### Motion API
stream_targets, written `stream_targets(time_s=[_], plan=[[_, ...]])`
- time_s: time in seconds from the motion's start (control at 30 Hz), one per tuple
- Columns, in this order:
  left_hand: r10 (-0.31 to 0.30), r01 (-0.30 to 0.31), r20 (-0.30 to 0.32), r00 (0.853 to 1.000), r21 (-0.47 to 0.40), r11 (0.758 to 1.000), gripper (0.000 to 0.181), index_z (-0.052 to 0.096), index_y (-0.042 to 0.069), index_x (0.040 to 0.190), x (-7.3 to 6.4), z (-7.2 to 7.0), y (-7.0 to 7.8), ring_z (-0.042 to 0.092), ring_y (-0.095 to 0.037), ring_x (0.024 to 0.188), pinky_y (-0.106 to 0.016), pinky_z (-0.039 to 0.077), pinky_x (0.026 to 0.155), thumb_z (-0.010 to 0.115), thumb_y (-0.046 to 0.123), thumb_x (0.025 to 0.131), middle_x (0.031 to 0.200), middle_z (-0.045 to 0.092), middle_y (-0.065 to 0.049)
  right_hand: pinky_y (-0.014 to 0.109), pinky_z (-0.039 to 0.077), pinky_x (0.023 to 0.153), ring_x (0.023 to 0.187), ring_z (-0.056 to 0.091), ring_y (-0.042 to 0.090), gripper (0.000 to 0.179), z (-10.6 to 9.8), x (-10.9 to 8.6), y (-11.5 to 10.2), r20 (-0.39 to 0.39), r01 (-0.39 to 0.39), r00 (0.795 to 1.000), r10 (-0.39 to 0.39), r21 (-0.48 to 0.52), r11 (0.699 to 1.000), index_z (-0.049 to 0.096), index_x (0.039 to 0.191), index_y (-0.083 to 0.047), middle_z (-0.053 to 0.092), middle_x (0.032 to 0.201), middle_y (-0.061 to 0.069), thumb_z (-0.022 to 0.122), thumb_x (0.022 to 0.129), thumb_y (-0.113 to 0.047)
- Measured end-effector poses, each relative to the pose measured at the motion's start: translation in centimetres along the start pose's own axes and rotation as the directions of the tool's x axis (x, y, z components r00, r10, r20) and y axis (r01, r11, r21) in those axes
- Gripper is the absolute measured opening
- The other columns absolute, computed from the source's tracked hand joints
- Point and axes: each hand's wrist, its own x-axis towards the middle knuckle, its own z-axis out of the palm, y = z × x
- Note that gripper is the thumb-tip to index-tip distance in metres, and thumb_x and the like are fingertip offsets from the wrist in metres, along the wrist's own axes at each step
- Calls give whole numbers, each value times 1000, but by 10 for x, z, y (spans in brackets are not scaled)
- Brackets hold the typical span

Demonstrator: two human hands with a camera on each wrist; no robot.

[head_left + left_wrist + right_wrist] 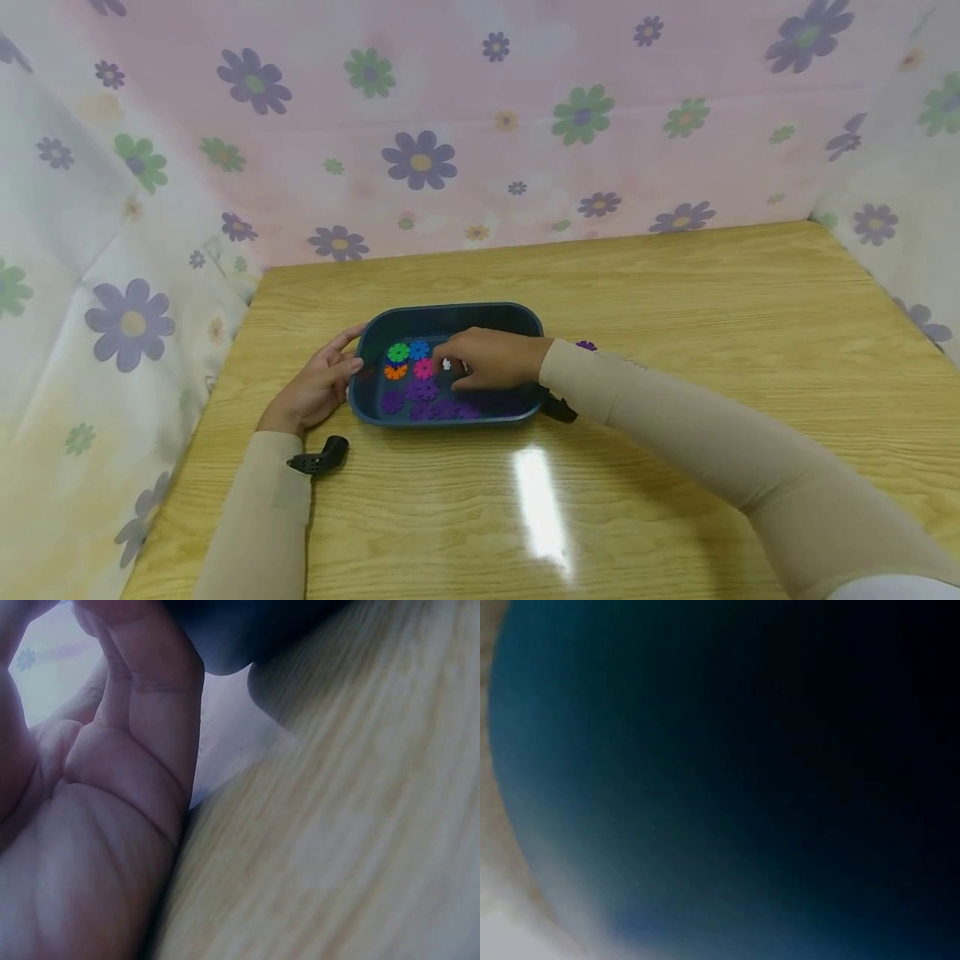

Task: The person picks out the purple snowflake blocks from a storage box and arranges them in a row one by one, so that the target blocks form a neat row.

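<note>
A dark blue plastic tub (450,423) stands on the table, with several flower-shaped interlocking discs inside. Green (398,352), blue (418,350), orange (395,372) and pink (423,368) discs lie near its left end, and purple discs (422,390) spread along the front. My left hand (318,387) grips the tub's left end, thumb at the rim and fingers along the outside wall. Inside the tub, my right hand (491,358) reaches down with bent fingers around a small white piece (447,364); I cannot tell if they pinch it. The right wrist view shows mostly dark blue tub wall (570,787).
A purple disc (587,345) lies on the wooden table (675,300) right of the tub, partly behind my right forearm. Flower-printed cloth (465,100) hangs behind and at both sides. A black wrist camera (322,457) sits on my left sleeve.
</note>
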Motion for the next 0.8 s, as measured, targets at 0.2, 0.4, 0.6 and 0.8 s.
stream_targets(time_s=[0.2, 0.4, 0.6, 0.8], plan=[[5, -5, -4, 1000, -12, 1000, 50, 30, 19, 151, 1, 1, 0, 64, -6, 74, -19, 53, 63, 42, 3, 106, 112, 68, 1, 25, 49, 75, 74, 54, 7, 43, 10, 10, -3, 31, -30, 999, 29, 25, 999, 56, 136, -19, 60, 83, -6, 69, 96, -23], [3, -3, -9, 1000, -11, 1000, 50, 30, 19, 151, 0, 1, 1, 64, -6, 73, -19, 53, 63, 44, 4, 106, 111, 68, 1, 25, 48, 73, 70, 53, 7, 44, 19, 17, -8, -15, -72, 997, 72, -2, 997, 56, 139, -21, 60, 79, -7, 68, 97, -26], [7, -7, -15, 1000, 2, 1000, 51, 29, 19, 152, 0, 0, 0, 64, -6, 71, -18, 53, 61, 44, 4, 106, 111, 69, 1, 26, 47, 72, 69, 52, 7, 41, 27, 21, -15, -72, -107, 992, 104, -34, 994, 59, 137, -20, 58, 79, -6, 67, 97, -25], [5, -5, -12, 1000, -10, 1000, 51, 30, 19, 152, 0, -1, 0, 65, -6, 72, -18, 53, 62, 44, 4, 106, 112, 69, 1, 25, 46, 70, 67, 50, 7, 38, 31, 24, -15, -87, -124, 989, 121, -30, 992, 62, 134, -18, 58, 78, -5, 68, 97, -23]])
